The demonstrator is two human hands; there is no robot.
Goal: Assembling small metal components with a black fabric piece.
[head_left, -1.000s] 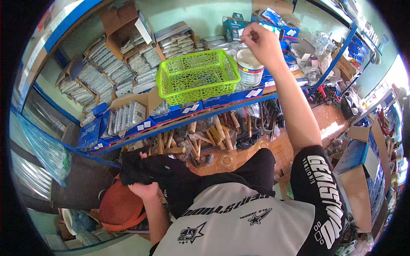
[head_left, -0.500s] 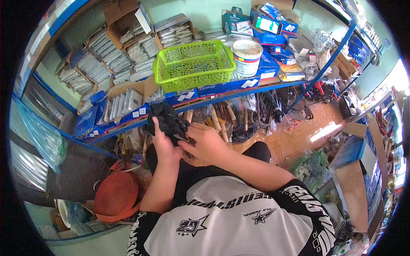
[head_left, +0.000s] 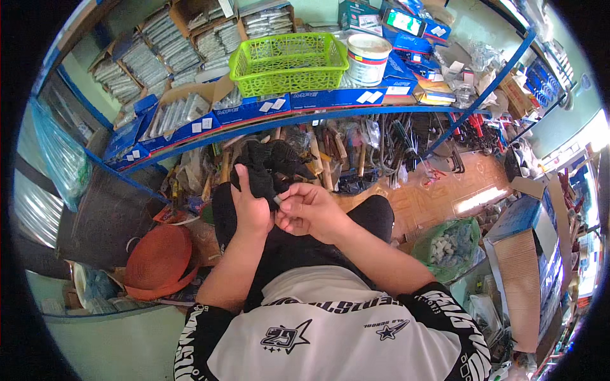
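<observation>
Before my lap I hold a bundle of black knitted fabric [head_left: 259,166]; its folds hide what kind of item it is. My left hand [head_left: 253,213] is closed round its lower side, with the thumb pointing up along it. At the bundle's lower right edge my right hand [head_left: 309,211] is closed in a pinch on a small pale bit [head_left: 277,199]. Whether that bit is part of the fabric cannot be told. The bundle hangs just in front of the blue shelf's lower space.
On the blue-framed shelf [head_left: 305,115] ahead stand a green plastic basket [head_left: 289,84], a white bucket [head_left: 367,60] and several boxes. Wooden-handled tools [head_left: 316,152] are crowded below. An orange-red round basin [head_left: 159,257] is at left, a green bag [head_left: 452,251] at right.
The black bundle and both hands sit lower against the shelf as the view shifts. My right hand has turned, its fingers curled into a pinch on the bundle's edge.
</observation>
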